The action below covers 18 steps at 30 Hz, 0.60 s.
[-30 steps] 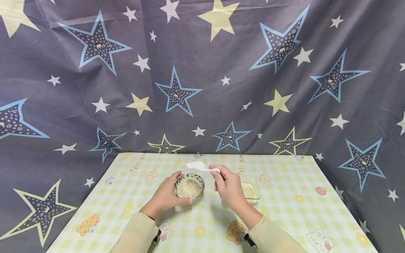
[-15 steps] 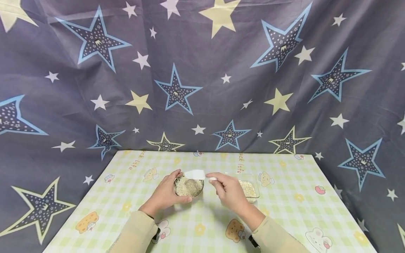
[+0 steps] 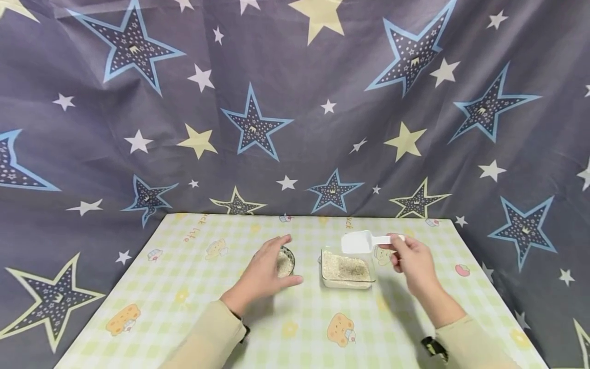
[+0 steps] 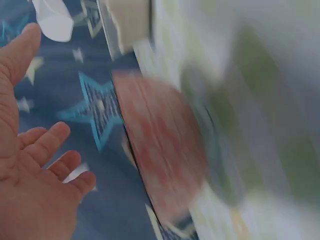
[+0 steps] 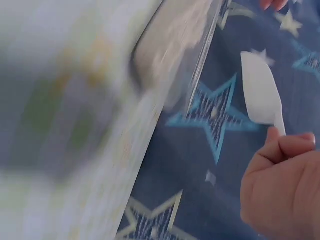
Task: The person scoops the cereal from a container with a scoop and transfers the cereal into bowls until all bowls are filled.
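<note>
backdrop: while you look down from the head view, a dark blue star-print cloth (image 3: 295,102) fills everything behind and beside your work, hanging down to the far edge of the tabletop.
tabletop: your tabletop (image 3: 295,328) wears a pale green checked cover with small cartoon animals and flowers printed on it.
sleeves: both your forearms come in from the near edge in cream sleeves, one to each side of the middle.
clear container: the clear square container (image 3: 346,269) sits near the middle of the tabletop, holding pale grain across its floor; it lies between your two hands.
left hand: your left hand (image 3: 267,271) rests by the small round bowl, fingers spread and loosely straight, palm covering the bowl's left side; the left wrist view shows the palm open with nothing in it, and whether the fingers touch the rim you cannot tell.
right hand: your right hand (image 3: 410,259) is raised just right of the clear container and pinches the handle of the scoop between thumb and curled fingers.
small round bowl: the small round bowl (image 3: 287,262) stands just left of the clear container, apart from it, with pale grain in it.
white scoop: the white scoop (image 3: 361,242) hangs over the far right corner of the clear container, its mouth pointing left, its handle running right into your right hand; what it carries you cannot tell.
wrist views: both are badly blurred.
</note>
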Each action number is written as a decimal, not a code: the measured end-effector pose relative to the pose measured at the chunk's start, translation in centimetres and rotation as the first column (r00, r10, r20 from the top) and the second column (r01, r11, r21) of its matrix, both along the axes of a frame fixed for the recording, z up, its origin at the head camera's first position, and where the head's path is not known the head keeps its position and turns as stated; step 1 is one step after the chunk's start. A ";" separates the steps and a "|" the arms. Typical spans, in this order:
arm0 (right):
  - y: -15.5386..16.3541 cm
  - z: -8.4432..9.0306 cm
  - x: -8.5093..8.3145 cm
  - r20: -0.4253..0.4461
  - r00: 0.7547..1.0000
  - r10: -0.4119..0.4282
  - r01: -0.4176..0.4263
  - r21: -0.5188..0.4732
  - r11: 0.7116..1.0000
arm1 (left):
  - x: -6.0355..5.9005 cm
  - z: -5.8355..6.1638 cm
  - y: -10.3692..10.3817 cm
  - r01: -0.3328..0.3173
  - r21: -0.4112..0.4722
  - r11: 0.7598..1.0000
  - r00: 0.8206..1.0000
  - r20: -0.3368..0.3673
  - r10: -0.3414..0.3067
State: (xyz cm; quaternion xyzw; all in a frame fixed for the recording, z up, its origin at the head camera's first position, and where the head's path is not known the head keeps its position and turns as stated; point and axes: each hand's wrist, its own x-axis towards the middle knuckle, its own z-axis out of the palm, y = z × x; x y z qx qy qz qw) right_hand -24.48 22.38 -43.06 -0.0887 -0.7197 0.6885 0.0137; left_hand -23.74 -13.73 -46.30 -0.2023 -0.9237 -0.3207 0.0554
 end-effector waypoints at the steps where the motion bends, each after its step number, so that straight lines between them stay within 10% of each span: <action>1: 1.0 -0.1 0.1 -0.002 1.000 0.005 -0.005 0.040 0.999 | 0.0 0.1 0.8 0.025 -0.014 1.000 1.000 0.004 -0.025; 6: 3.7 -0.3 0.8 -0.080 0.994 0.079 -0.052 0.302 0.952 | -0.6 0.2 4.5 0.106 -0.091 0.990 0.993 0.052 -0.102; 18: 1.4 0.7 0.7 -0.294 0.880 0.374 0.007 0.795 0.607 | -4.0 -0.3 8.3 0.117 -0.267 0.957 0.985 0.157 -0.076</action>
